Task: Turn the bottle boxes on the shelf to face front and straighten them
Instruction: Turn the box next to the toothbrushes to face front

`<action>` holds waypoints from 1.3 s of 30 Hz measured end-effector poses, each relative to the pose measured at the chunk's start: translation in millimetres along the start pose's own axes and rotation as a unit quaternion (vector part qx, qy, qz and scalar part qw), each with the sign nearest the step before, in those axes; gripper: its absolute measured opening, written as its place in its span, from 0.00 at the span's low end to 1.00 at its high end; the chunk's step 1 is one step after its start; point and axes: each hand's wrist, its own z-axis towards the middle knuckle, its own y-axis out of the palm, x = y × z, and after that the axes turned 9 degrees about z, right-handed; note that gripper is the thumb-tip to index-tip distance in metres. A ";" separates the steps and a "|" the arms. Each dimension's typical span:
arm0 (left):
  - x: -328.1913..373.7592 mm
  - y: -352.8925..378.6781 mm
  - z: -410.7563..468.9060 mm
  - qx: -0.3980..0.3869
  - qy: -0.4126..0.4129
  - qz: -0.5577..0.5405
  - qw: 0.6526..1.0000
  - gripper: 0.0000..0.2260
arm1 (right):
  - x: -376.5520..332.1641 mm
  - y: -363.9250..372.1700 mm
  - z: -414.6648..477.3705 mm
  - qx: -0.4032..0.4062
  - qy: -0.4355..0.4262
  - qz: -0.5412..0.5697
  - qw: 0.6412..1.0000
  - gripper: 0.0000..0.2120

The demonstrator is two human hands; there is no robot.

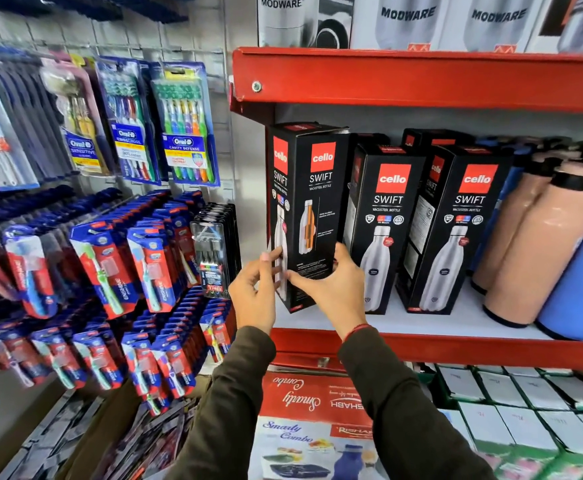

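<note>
Three black Cello Swift bottle boxes stand at the front of the white shelf board (456,323). The leftmost box (305,202) is turned at an angle, so a side panel and another panel both show. My left hand (253,292) grips its lower left edge and my right hand (331,289) holds its lower right side. The middle box (383,230) and the right box (456,230) show their fronts, slightly angled, with their left sides visible. More black boxes (432,136) stand behind them.
Peach bottles (539,244) and a blue bottle (581,289) crowd the shelf's right end. A red shelf edge (421,77) overhangs above, holding Modware boxes (407,22). Toothbrush packs (182,123) hang on the left wall. Boxes (317,420) fill the shelf below.
</note>
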 end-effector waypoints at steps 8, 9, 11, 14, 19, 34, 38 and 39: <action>-12.9 -11.9 32.1 -0.117 -0.017 0.085 0.989 0.19 | 1.8 -2.2 2.5 -0.047 0.014 0.013 0.999 0.32; -13.7 -12.9 33.5 -0.132 -0.025 0.088 0.987 0.19 | 2.9 -2.1 3.5 -0.057 0.014 0.019 0.998 0.34; -14.5 -14.3 33.1 -0.151 -0.033 0.081 0.985 0.18 | 5.2 -2.5 4.3 -0.086 0.015 0.021 0.996 0.42; -15.8 -16.0 27.5 -0.143 -0.027 0.088 0.985 0.15 | 9.9 -2.7 3.4 -0.123 0.014 -0.007 0.992 0.47; -18.3 -12.4 20.9 -0.131 -0.003 0.108 0.985 0.14 | 16.0 -3.7 1.6 -0.157 -0.001 -0.032 0.987 0.40; -27.7 3.3 14.4 -0.107 0.011 0.105 0.989 0.14 | 29.6 -1.3 9.5 -0.168 0.014 -0.052 0.984 0.37; -28.6 3.6 14.1 -0.107 0.005 0.106 0.989 0.14 | 32.4 1.7 6.9 -0.131 0.001 -0.048 0.990 0.35; -28.6 3.6 14.0 -0.107 0.003 0.105 0.989 0.14 | 32.4 2.9 5.2 -0.112 -0.004 -0.041 0.993 0.33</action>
